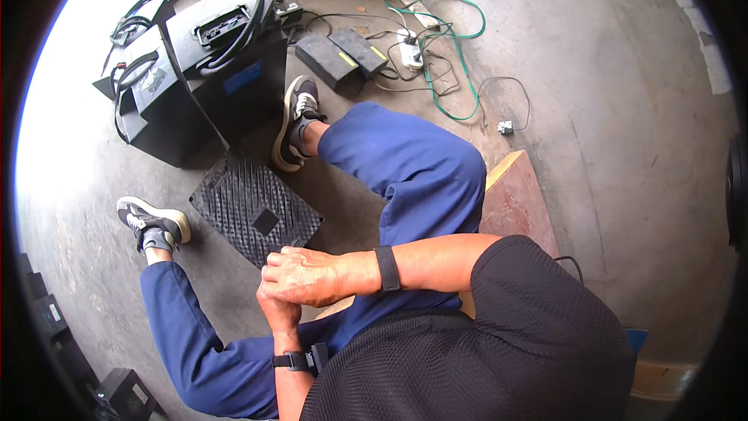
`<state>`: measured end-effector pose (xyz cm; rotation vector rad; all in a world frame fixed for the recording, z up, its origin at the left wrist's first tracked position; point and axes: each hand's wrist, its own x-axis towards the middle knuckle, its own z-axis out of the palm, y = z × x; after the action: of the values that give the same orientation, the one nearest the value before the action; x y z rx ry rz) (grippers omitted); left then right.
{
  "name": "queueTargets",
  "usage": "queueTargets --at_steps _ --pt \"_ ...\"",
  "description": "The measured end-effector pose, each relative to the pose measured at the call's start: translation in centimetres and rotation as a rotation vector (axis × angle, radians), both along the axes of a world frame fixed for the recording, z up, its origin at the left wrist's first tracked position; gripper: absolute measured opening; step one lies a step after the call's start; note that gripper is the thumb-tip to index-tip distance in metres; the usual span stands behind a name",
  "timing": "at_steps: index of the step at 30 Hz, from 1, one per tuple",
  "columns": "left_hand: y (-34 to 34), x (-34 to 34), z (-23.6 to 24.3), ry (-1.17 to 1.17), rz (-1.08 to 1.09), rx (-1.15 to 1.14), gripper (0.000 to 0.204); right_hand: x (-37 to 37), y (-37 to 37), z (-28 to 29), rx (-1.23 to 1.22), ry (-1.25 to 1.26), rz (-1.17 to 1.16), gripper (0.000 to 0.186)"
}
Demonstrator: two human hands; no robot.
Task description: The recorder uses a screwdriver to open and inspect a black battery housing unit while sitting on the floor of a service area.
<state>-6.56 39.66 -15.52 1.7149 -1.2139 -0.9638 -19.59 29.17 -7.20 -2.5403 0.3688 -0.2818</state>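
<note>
In front of my body my two hands meet, the right one resting over the left. My right hand (pixel 305 275) has its fingers curled and pressed against the left. Below it my left hand (pixel 279 310) is closed, its fingers mostly covered. Whether anything sits between them is hidden. Just beyond the hands, a black ribbed panel (pixel 234 199) with a small dark square on it lies on the floor between my feet. Past that stand large black box-shaped units (pixel 160 101) with a handle, thick cables and a strap.
Two black boxes (pixel 327 60) with yellow labels lie near my right shoe (pixel 296 121). White power strips (pixel 409 51), a green cable (pixel 460 86) and a loose plug (pixel 506 127) spread behind. A reddish board (pixel 520 203) is beside my right leg. Black boxes (pixel 125 396) line the lower left.
</note>
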Motion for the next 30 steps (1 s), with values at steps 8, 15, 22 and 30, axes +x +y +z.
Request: queueTargets --at_steps 8,15,22,30 --pt "0.5 0.4 -1.7 0.034 -0.023 -0.025 0.018 0.2 -0.1 0.3 -0.028 -0.035 0.045 0.015" --pt "0.3 0.3 -1.3 0.205 0.011 0.024 0.023 0.0 -0.2 -0.2 -0.052 0.056 -0.023 0.02" --pt "0.0 0.1 -0.1 0.093 -0.012 0.014 0.02 0.0 0.0 0.3 -0.013 0.061 -0.074 0.02" --pt "0.3 0.3 -0.5 -0.013 -0.054 -0.022 0.019 0.3 0.1 0.3 -0.02 0.093 -0.089 0.016"
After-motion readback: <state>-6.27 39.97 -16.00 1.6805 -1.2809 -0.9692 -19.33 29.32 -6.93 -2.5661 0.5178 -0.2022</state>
